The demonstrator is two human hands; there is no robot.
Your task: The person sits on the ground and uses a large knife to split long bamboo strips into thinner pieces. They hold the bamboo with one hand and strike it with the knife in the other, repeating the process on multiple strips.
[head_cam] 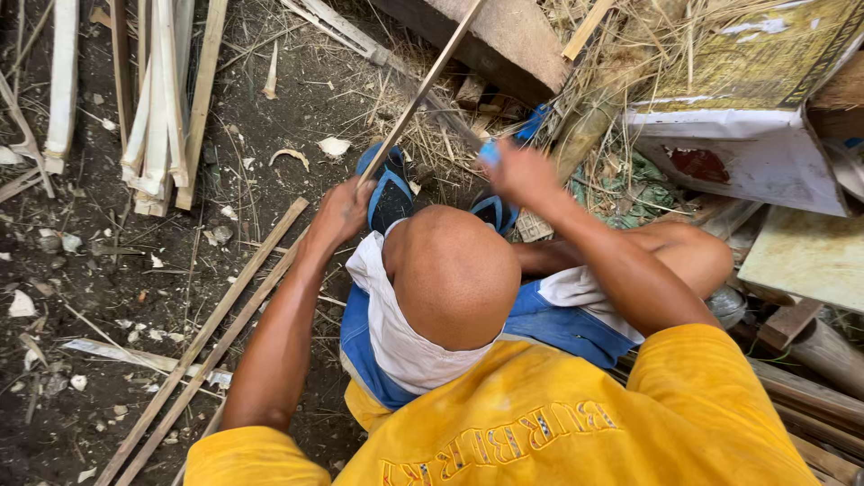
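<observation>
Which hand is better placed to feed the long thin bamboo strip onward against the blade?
Probably the left hand: it grips the long thin bamboo strip at its lower end. The right hand is closed on the blue-handled knife, whose blade crosses the strip.

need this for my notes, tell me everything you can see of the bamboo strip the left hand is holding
The bamboo strip is a long, thin, flat slat, pale tan and dry-looking. It runs slanted from the left hand, which grips its lower end, up and to the right past the top edge of the picture, so its far end is hidden. It crosses over straw and a wooden block. A blade held by the right hand seems to meet it partway along; the contact is unclear.
</observation>
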